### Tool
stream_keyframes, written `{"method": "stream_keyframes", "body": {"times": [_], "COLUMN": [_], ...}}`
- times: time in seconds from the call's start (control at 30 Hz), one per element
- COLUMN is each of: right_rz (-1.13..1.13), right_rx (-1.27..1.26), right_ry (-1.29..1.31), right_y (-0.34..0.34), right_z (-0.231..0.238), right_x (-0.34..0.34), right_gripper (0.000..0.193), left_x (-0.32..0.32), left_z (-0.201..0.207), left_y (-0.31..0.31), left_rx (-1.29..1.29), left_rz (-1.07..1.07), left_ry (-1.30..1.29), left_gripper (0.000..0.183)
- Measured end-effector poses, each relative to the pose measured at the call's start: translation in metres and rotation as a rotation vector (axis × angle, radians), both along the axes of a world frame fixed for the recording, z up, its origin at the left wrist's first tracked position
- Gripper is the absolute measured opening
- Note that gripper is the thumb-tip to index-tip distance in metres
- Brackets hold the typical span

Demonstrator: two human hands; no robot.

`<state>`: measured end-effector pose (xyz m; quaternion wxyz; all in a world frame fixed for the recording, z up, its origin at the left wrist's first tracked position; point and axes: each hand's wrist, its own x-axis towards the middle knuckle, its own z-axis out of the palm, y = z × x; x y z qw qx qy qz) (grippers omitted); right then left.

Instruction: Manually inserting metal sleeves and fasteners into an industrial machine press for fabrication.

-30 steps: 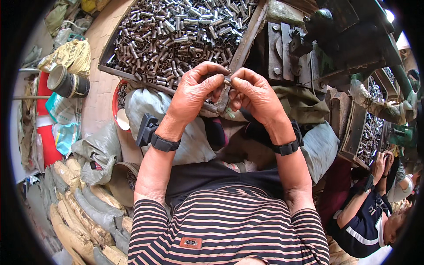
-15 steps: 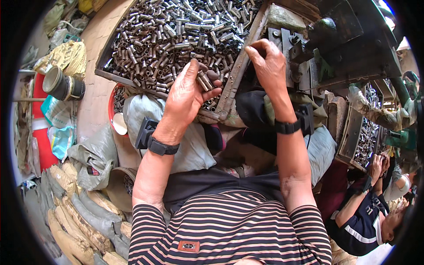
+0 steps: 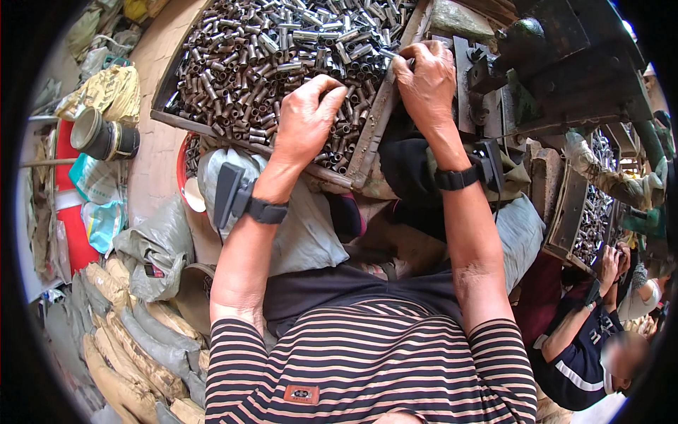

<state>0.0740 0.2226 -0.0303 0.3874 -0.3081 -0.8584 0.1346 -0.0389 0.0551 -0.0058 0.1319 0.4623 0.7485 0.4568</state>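
Note:
A heap of short metal tubes [image 3: 247, 78], some dull brown and some shiny, fills a shallow tray [image 3: 185, 126] in front of me. Over its near part is my left hand [image 3: 305, 119], back upward, with the fingers curled and the thumb close to the index finger. Whatever lies inside that grip is hidden. My right hand [image 3: 428, 83] is closed in a pinch above the tray's right wooden rim. A small shiny tube [image 3: 388, 54] sticks out to the left from its fingertips. Both wrists wear black straps with small dark devices.
Dark machinery [image 3: 565, 78] stands close on the right. Beyond it is another tray of metal pieces [image 3: 592, 219], where a co-worker's hands [image 3: 613, 265] are at work. On the left are a black bucket [image 3: 106, 138], a grey sack [image 3: 159, 247] and stacked bags [image 3: 127, 353].
My left hand, which held metal tubes palm up, has turned palm down and its fingers have curled in. My right hand has lowered toward the tray rim, and a tube now shows at its fingertips.

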Motion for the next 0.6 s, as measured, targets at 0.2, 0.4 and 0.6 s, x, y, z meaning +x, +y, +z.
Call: {"method": "stream_keyframes", "body": {"times": [0.2,0.4,0.6], "right_rz": [0.164,0.370,0.407], "right_rx": [-0.433,-1.090,-1.180], "right_ry": [0.231,0.481,0.534], "right_y": [-0.024,-0.039,-0.050], "right_z": [0.019,0.020,0.018], "right_x": [0.032,0.060,0.068], "right_gripper": [0.012,0.008,0.008], "left_x": [0.007,0.010,0.010], "left_z": [-0.012,-0.005,-0.007], "left_y": [0.019,0.023,0.017], "left_rx": [-0.220,-0.381,-0.383], "left_rz": [0.056,0.045,0.054], "left_ry": [0.497,0.547,0.476], "left_gripper": [0.012,0.013,0.023]}}
